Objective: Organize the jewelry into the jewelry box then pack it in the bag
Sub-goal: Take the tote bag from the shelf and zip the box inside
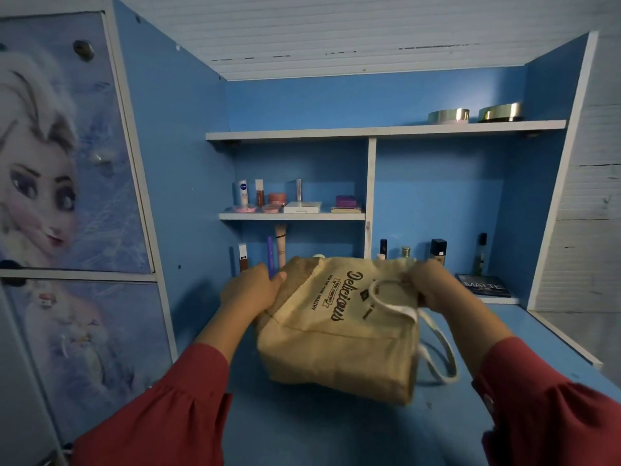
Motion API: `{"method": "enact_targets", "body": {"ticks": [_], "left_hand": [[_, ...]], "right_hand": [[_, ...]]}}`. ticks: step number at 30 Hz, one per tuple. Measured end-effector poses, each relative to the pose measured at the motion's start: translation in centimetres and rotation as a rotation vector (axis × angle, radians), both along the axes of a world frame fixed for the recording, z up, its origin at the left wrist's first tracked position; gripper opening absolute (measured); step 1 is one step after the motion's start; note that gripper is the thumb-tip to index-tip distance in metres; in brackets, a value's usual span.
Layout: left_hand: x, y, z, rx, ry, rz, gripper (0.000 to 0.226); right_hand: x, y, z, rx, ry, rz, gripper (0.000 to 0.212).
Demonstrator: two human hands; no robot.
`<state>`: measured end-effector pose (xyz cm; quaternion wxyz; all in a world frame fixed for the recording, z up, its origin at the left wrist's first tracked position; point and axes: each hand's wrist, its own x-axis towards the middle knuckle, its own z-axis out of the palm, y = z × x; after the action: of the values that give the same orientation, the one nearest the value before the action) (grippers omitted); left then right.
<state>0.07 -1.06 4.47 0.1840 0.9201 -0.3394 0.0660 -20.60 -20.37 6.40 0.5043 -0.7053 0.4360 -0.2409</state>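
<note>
two hands pinch the bag (339, 334) at mid-frame: left hand (250, 290) its base, right hand (437, 287) its mouth. tilted over the bench (336, 432), its unseen contents might slide out.

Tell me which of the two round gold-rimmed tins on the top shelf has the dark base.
The right-hand tin, nearest the cabinet's right wall. Its base looks black under the gold band, while the left tin sits on a pale, pinkish base.
</note>
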Motion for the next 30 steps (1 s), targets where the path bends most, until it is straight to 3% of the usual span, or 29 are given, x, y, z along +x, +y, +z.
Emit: {"method": "enact_targets", "body": {"ticks": [2, 7, 10, 14, 18, 19, 21, 24, 27, 30], "left_hand": [[-0.2, 0.4, -0.5, -0.003, 0.166, -0.047, 0.047], [-2.4, 1.7, -2.3, -0.17, 0.736, -0.152, 0.033], [-4.4, 1.4, -3.4, -0.142, 0.878, -0.226, 0.028], [-6.7, 0.2, -5.0, -0.117, 0.94, -0.32, 0.031], [-7.4, -0.9, -6.1, -0.341, 1.058, -0.254, 0.037], [-7.5, -1.1, -6.3, -0.42, 1.072, -0.218, 0.033], [-6.8, -1.7, -6.5, -0.529, 0.906, -0.095, 0.033], [-5.1, -1.9, -6.1, -0.633, 0.604, 0.018, 0.068], [-3.9, -1.6, -5.0, -0.832, 0.6, -0.138, 0.079], [-3.0, -1.6, -4.3, -0.861, 0.626, -0.317, 0.06]], "right_hand": [[0.0, 0.0, 2.4, -0.142, 0.082, 0.049, 0.026], [0.2, 1.9, 8.9, -0.378, 0.186, 0.16, 0.027], [0.7, 3.7, 11.7, -0.496, 0.223, 0.243, 0.037], [2.0, 6.2, 13.1, -0.71, 0.329, 0.354, 0.027], [3.7, 7.5, 11.9, -0.921, 0.371, 0.369, 0.032], [4.0, 7.8, 11.4, -0.95, 0.359, 0.359, 0.034], [4.6, 8.0, 10.3, -0.997, 0.335, 0.313, 0.04], [5.8, 8.3, 8.5, -1.116, 0.338, 0.228, 0.041], [6.9, 8.9, 6.7, -1.264, 0.354, 0.152, 0.037], [7.1, 9.0, 4.4, -1.391, 0.344, 0.057, 0.042]]}}
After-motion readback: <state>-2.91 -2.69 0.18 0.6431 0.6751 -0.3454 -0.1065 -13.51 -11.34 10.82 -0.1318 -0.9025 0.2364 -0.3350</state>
